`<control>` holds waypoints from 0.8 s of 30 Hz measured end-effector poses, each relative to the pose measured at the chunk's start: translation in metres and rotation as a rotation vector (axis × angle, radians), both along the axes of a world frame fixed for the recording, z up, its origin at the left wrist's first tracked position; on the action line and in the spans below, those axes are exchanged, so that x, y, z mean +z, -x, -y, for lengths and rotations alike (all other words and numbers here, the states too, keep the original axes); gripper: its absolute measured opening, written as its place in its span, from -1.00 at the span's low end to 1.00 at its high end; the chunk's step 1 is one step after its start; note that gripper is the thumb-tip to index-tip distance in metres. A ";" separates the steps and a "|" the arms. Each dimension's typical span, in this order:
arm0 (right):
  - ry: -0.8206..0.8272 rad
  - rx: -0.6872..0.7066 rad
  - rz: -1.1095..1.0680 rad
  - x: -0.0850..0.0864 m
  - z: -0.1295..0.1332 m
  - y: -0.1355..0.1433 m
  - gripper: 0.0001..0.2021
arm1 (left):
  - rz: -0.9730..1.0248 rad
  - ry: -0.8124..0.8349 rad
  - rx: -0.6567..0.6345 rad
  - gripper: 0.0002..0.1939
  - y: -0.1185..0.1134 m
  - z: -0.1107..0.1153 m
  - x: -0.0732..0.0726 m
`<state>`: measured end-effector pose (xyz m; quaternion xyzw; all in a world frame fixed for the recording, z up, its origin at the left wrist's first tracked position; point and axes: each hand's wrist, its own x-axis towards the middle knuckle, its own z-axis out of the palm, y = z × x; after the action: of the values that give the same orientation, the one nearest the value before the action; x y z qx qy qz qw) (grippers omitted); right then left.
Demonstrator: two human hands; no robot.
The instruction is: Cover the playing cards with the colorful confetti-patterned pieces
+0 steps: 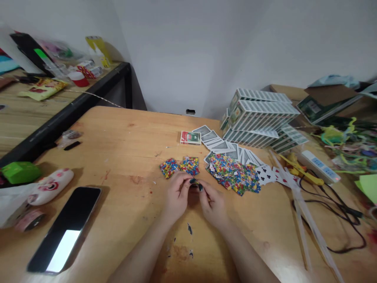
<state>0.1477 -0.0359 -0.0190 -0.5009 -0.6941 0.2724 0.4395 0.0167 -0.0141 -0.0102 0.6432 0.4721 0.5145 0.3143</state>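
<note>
My left hand (177, 192) and my right hand (212, 200) meet above the middle of the table, both closed in a pinch. Between their fingertips is something small and dark with a hint of yellow, mostly hidden. Just beyond the fingers lie two small squares with a multicoloured pattern, the left square (168, 168) and the right square (192, 165). To the right of my hands spreads a pile of similar patterned pieces (232, 177). Playing cards (225, 146) fan out behind that pile, and a red and green card box (191, 137) lies beside them.
Stacked striped card boxes (262, 114) stand at the back right. On the right are a power strip (319, 165), yellow scissors-like handles (306, 171), black cables and clear plastic strips (306, 212). A phone (66, 228) and a white squeeze-shaped item (53, 184) lie on the left.
</note>
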 end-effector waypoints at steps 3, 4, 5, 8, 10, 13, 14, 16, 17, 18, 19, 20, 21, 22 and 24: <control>0.000 0.021 -0.020 -0.001 0.001 0.001 -0.68 | 0.028 0.015 0.018 -0.85 0.001 0.000 -0.001; 0.000 0.023 -0.026 -0.001 0.001 0.002 -0.68 | 0.031 0.017 0.024 -0.85 0.001 0.000 -0.001; 0.002 0.022 -0.031 -0.002 0.002 0.002 -0.68 | 0.031 0.019 0.029 -0.84 0.001 0.000 -0.001; 0.010 0.001 -0.046 -0.003 0.002 0.002 -0.67 | 0.026 0.032 0.034 -0.85 0.001 -0.001 -0.001; 0.020 -0.012 -0.061 -0.003 0.003 0.001 -0.65 | 0.020 0.038 0.033 -0.84 0.001 -0.001 0.000; 0.031 0.011 -0.091 -0.001 0.003 0.000 -0.64 | 0.004 0.037 0.034 -0.83 0.001 -0.001 0.000; 0.034 0.024 -0.105 0.000 0.003 0.000 -0.64 | -0.006 0.033 0.036 -0.83 0.001 -0.001 0.000; 0.043 0.018 -0.135 0.001 0.003 0.001 -0.66 | -0.037 0.023 0.035 -0.84 0.001 0.000 0.000; 0.048 -0.009 -0.147 0.001 0.002 0.002 -0.68 | -0.058 0.013 0.027 -0.84 0.001 0.000 0.001; 0.051 -0.045 -0.154 0.000 0.001 0.003 -0.72 | -0.077 -0.001 0.015 -0.85 0.001 0.000 0.001; 0.049 -0.085 -0.155 0.000 0.000 0.003 -0.75 | -0.094 -0.019 0.000 -0.85 0.001 0.000 0.002; 0.041 -0.123 -0.152 0.000 -0.002 0.004 -0.78 | -0.109 -0.040 -0.018 -0.85 0.002 0.000 0.002; 0.033 -0.153 -0.145 0.000 -0.003 0.003 -0.81 | -0.123 -0.059 -0.037 -0.85 0.001 0.000 0.003; 0.024 -0.172 -0.137 0.000 -0.004 0.003 -0.82 | -0.135 -0.075 -0.054 -0.85 0.001 0.000 0.003; 0.004 -0.176 -0.117 0.001 -0.006 0.001 -0.83 | -0.151 -0.097 -0.076 -0.85 0.001 0.000 0.004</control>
<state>0.1465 -0.0304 -0.0181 -0.5442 -0.6201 0.2630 0.5002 0.0153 -0.0144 -0.0067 0.7121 0.4442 0.4746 0.2653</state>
